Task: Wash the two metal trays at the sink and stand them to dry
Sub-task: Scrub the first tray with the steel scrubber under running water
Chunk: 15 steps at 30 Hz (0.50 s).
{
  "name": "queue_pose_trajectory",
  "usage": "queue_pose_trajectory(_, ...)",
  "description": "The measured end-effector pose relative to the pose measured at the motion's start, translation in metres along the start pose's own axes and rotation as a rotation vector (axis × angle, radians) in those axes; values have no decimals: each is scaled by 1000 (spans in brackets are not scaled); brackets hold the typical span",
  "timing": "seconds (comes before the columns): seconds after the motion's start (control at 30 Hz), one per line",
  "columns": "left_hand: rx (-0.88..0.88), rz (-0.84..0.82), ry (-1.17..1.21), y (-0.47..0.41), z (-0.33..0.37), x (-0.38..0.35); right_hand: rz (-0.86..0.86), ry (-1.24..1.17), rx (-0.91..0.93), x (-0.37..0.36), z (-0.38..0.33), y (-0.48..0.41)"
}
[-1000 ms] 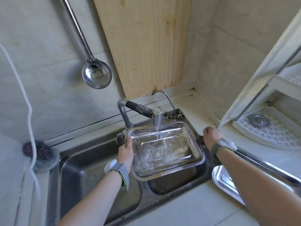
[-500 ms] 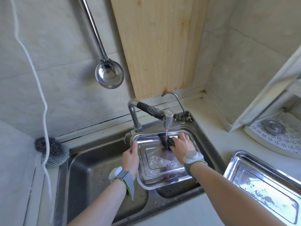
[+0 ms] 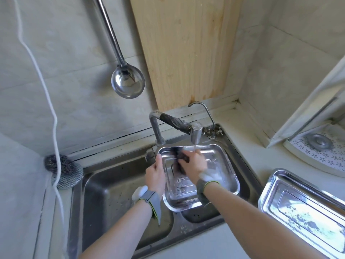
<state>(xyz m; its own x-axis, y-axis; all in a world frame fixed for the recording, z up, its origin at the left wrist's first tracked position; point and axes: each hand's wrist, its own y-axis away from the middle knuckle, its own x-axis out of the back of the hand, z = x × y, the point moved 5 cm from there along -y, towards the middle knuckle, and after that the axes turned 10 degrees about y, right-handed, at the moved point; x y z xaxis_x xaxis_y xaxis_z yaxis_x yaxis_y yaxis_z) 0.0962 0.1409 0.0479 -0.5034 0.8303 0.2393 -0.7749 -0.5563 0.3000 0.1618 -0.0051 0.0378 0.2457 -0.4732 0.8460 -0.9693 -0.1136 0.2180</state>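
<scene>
Two trays: sink tray [image 3: 223,170], counter tray [image 3: 302,214]. One scourer [image 3: 181,158] in right hand [image 3: 194,164].

Countertop [image 3: 250,146]: metal tray [image 3: 302,212] at right, steel scrubber [image 3: 63,169] at left.

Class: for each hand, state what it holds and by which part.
The left hand grips the metal tray by its left rim. The right hand holds a dark scouring pad from above, against the tray's floor.

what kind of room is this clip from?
Probably a small home kitchen: double-bowl steel sink with a running tap, a ladle hanging on the tiled wall, and a metal tray under the water.
</scene>
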Motion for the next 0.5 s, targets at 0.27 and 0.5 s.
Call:
queue_pose_trajectory(0.27,-9,2,-37,1,-3,6,-53,62,-118,5,29,-13)
queue_pose_trajectory(0.5,2,24,-19,3,-2,11,-110,11,36,-5,11,-7)
